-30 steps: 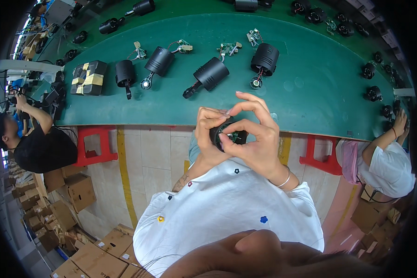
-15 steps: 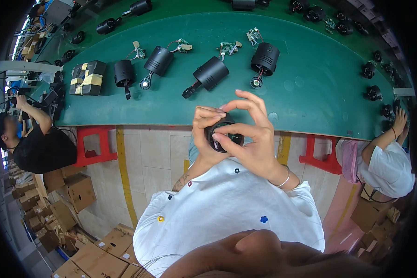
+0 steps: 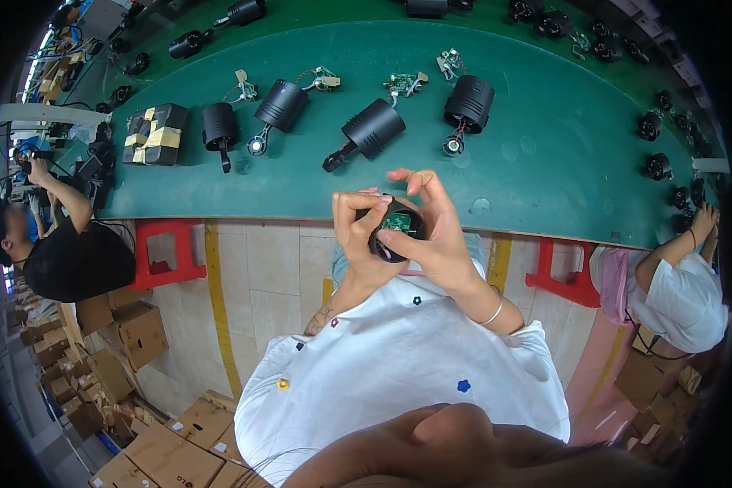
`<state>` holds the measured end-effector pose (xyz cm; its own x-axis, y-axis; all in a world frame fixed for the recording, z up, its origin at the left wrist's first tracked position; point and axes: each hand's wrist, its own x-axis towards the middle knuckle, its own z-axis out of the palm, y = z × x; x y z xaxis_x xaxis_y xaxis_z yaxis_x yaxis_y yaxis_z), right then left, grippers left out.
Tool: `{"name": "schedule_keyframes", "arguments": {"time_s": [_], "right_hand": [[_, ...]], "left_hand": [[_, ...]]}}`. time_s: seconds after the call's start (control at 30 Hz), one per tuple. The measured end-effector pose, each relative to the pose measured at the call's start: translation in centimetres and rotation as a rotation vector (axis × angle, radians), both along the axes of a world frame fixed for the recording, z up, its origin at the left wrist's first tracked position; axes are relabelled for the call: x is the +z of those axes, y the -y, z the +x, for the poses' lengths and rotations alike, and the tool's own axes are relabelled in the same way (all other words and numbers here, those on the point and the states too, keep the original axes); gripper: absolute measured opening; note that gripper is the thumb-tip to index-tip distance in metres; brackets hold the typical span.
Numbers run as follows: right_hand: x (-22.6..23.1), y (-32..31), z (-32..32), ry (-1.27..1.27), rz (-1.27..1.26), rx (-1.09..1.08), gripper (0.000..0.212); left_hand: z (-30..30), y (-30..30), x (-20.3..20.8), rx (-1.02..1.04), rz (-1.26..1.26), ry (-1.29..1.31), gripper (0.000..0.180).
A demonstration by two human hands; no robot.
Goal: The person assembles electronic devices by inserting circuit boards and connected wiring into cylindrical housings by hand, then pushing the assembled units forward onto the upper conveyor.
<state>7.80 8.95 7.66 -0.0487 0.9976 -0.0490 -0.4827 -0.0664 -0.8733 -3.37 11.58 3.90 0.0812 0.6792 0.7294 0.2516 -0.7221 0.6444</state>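
**Head view: both hands close on a black lamp housing at centre frame**

Head view shows the left hand wrapped around a black cylindrical lamp housing, held at frame centre just below the near edge of the green workbench. A small green circuit board sits in its open end. The right hand cups the housing from the other side, thumb pressed on the board, index and middle fingers raised and spread. Four more black housings lie in a row on the bench above. Cardboard boxes fill the lower left.
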Motion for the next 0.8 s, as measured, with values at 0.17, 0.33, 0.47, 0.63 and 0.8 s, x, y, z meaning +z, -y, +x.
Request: {"name": "schedule_keyframes", "arguments": {"time_s": [0.17, 0.33, 0.47, 0.63, 0.8], "right_hand": [[0.5, 0.3, -0.3, -0.055, -0.022, -0.034, 0.051], [1.2, 0.4, 0.3, -0.042, -0.107, -0.026, 0.051], [0.7, 0.4, 0.6, 0.021, -0.049, -0.026, 0.054], [0.9, 0.5, 0.2, -0.018, -0.055, -0.038, 0.051], [0.7, 0.6, 0.0, -0.091, -0.102, -0.024, 0.049]], "left_hand": [[-0.2, -0.1, -0.5, -0.009, 0.028, -0.005, 0.057], [-0.5, -0.5, 2.5, -0.267, -0.125, 0.01, 0.049], [-1.0, -0.4, 2.1, -0.358, -0.216, 0.07, 0.047], [-0.8, 0.0, 2.7, -0.328, -0.249, 0.055, 0.041], [-0.5, 0.2, 3.0, -0.263, -0.244, 0.053, 0.036]]}}
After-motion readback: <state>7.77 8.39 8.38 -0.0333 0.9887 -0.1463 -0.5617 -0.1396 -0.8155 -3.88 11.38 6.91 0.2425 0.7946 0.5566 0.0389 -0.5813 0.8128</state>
